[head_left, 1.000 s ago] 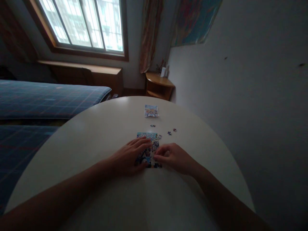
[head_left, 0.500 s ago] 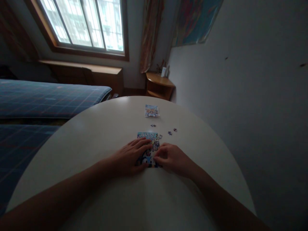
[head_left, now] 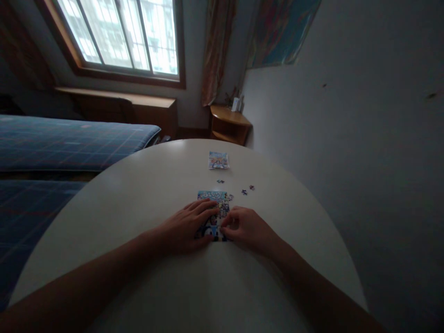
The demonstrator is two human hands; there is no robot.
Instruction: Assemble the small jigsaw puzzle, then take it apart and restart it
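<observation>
Well, starting at the left, we are sitting with the blue checked bed (head_left: 69,143) beside the round white table (head_left: 138,194). We are laying our left hand (head_left: 183,226) flat, fingers spread, over the left part of the jigsaw puzzle (head_left: 214,200), which is lying near the table's middle, right in front of us. The open palm is, we judge, pinning the joined pieces so they are not sliding apart. Beyond the puzzle a small picture card (head_left: 218,160) is lying face up, probably placed in sight as a guide. Our right hand (head_left: 248,229) is pressing at the puzzle's right edge with its fingertips drawn together, and we cannot tell whether they are clamping a piece. Further right, a few loose pieces (head_left: 244,191) are lying near the puzzle, within easy reach
</observation>
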